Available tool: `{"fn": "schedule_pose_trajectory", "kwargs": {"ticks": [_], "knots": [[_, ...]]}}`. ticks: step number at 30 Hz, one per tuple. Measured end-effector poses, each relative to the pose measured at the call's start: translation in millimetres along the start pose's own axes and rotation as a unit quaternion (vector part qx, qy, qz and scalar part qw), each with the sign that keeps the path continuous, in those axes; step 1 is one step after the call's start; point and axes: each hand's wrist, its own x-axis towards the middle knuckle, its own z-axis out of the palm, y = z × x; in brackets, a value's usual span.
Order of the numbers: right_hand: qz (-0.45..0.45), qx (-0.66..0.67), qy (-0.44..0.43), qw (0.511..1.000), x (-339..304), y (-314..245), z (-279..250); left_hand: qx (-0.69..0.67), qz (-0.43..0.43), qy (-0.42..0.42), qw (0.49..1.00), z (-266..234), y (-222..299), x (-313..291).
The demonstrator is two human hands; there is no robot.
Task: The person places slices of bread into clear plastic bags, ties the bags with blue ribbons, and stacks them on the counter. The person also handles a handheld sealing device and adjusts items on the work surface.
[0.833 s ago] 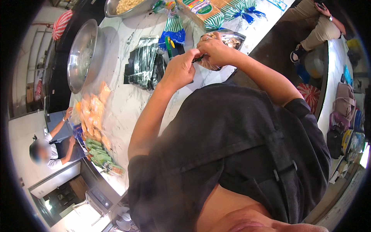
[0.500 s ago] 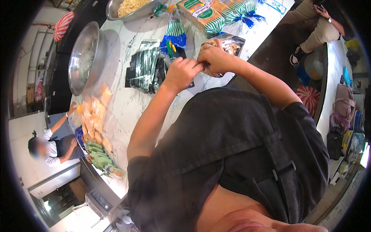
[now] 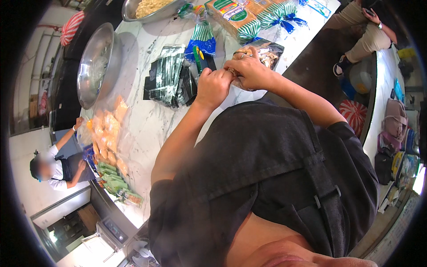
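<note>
While flat black-and-silver plastic pouches point(image 3: 167, 75) are laid nearby, seemingly for easy reach, by the curled left hand point(image 3: 214, 88) and closed right hand point(image 3: 251, 73) — set close together — a shiny clear plastic bag of brown pieces point(image 3: 268, 52) is pinched, apparently for steadiness near the white marbled tabletop's point(image 3: 147, 120) edge.

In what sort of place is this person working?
Probably a food-preparation kitchen: bagged bread loaves and a large metal bowl stand on a marble-patterned worktable.

Left grip point(image 3: 214, 90) and right grip point(image 3: 250, 71) meet, fingers point(image 3: 223, 76) curled, both forearms point(image 3: 183, 135) angled inward.
</note>
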Motion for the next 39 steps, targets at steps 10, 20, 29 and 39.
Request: {"fn": "schedule_pose_trajectory", "kwargs": {"ticks": [10, 20, 29, 39], "knots": [[-0.040, -0.013, 0.044, 0.998, -10, 7, -3, -0.649, -0.560, -0.104, 0.504, 4, 4, -4], [-0.092, 0.013, 0.051, 0.994, -7, 8, -7, -0.662, -0.526, -0.167, 0.508, -13, -12, -3], [-0.083, 0.021, 0.034, 0.996, -14, 11, -2, -0.422, -0.336, -0.267, 0.799, -16, -13, 5], [-0.022, 0.001, 0.147, 0.989, -16, 9, -22, -0.502, -0.422, -0.204, 0.727, -25, -12, 25]]}}
